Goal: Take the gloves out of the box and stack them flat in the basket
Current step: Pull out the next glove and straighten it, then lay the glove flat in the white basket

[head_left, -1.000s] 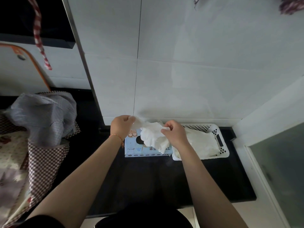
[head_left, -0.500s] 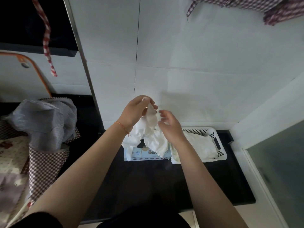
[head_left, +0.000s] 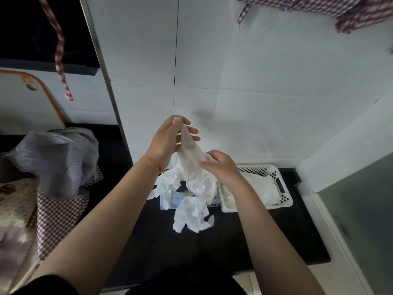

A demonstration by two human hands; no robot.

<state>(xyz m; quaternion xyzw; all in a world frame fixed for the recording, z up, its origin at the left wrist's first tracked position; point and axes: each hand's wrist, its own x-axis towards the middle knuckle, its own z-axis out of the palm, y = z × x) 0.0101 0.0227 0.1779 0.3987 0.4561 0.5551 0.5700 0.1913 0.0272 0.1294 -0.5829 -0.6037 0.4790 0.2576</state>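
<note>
Item: a clump of white gloves (head_left: 191,184), held up in the air over the box (head_left: 176,201), which sits on the dark tabletop (head_left: 265,235) near the wall. We pinch the top end of the clump with our left hand (head_left: 170,141) at about 11 o'clock from the box, fingertips closed on the narrow tip so that the rest hangs down and its own weight pulls the tangle open. Our right hand (head_left: 221,169), at about 1 o'clock from the box, grips the gloves lower down on the side nearest the basket (head_left: 282,188), which we judge is the hold for peeling one glove away from the others. The loose tail hangs in front of the box toward 6 o'clock; whether it touches the tabletop we cannot tell. The basket stands just beside the box at 3 o'clock, and white gloves already lie in it, fairly flat. Several gloves seem to have come out together, so we judge they need separating before any goes flat onto the stack. Also entered: a checked cloth bag (head_left: 57,205) with grey plastic at 9 o'clock, well apart.
</note>
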